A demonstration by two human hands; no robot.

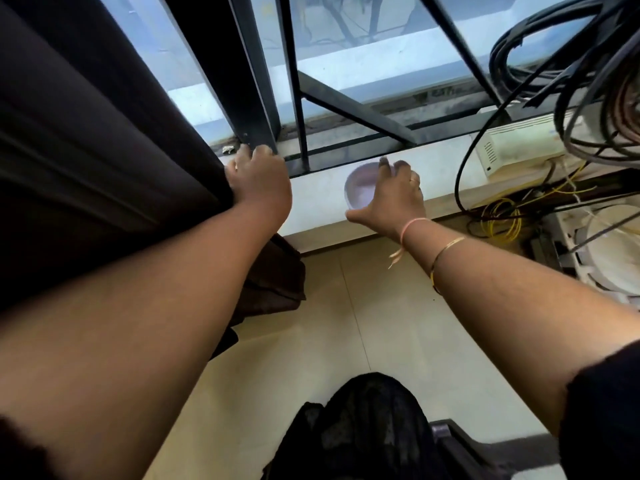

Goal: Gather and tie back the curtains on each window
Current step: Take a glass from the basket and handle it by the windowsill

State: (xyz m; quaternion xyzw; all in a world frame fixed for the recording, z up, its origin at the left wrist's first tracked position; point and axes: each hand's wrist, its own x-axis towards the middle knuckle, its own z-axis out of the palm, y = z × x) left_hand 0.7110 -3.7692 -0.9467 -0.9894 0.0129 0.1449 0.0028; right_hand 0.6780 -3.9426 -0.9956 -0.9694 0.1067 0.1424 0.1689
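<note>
Plainly the dark curtain [104, 150] is the biggest thing here. It fills the left side and hangs in deep folds past the pale sill [318, 206] toward the floor, its right edge against the black window frame [256, 98]. It looks like thick, soft, fairly heavy cloth, limp rather than stiff. It should bunch easily but sag from a thin pinch, so the best hold would be round the whole bundle of folds near sill height, not the edge alone. At the far right, black cables [588, 81] hang over a white box [519, 147]. A small white bowl [358, 194] sits on the sill, right of the frame. The left hand [258, 183] holds the curtain's edge, its fingers [263, 152] curled over the fold. The right hand [394, 199] hovers over the bowl with fingers spread, holding nothing; I cannot tell whether they touch it.
</note>
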